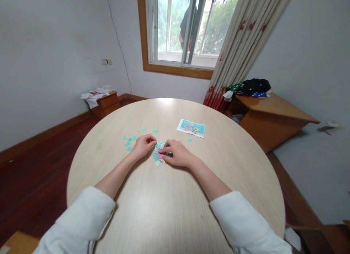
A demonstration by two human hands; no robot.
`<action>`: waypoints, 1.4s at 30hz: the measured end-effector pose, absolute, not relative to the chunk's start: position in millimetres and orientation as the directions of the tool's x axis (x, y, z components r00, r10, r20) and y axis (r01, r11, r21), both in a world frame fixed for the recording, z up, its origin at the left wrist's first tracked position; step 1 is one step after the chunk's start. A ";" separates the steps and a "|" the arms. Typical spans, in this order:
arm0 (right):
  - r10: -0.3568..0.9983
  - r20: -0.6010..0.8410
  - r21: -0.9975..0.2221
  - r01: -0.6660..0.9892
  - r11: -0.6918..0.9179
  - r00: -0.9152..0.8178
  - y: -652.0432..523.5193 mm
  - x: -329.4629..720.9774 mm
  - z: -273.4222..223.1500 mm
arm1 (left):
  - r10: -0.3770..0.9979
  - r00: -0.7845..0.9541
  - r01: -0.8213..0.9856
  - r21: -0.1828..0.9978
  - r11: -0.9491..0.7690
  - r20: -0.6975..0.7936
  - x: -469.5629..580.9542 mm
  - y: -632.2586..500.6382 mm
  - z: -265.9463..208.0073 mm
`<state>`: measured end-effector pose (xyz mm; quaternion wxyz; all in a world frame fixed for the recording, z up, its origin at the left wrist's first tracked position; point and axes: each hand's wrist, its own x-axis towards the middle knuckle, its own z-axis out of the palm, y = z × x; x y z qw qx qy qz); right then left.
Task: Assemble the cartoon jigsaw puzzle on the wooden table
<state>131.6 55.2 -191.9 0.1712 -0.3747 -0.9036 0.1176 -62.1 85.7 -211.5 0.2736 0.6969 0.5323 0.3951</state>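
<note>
A partly assembled jigsaw puzzle (159,156) in teal, pink and yellow lies on the round table between my hands. At its upper left edge, my left hand (143,145) is closed in a pinch on a small teal puzzle piece, mostly hidden by the fingertips. My right hand (177,152) rests over the puzzle's right side, thumb and fingers apart and touching its surface; it covers part of the picture. Loose teal puzzle pieces (129,143) are scattered beyond and left of my left hand. One single piece (189,139) lies beyond my right hand.
A printed reference picture (194,128) with cartoon figures lies farther back on the pale wooden table (161,210). Behind stand a window (188,27) and a long curtain (240,35). Fabrics lie on a tilted-looking wooden cabinet (273,108) at right; a small wooden stand (109,99) is at left.
</note>
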 end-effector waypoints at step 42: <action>0.816 0.416 -0.345 0.761 0.550 -0.402 61.5 128.7 -197.4 | 0.993 0.121 -0.194 0.981 0.027 -0.003 -58.4 77.6 -202.7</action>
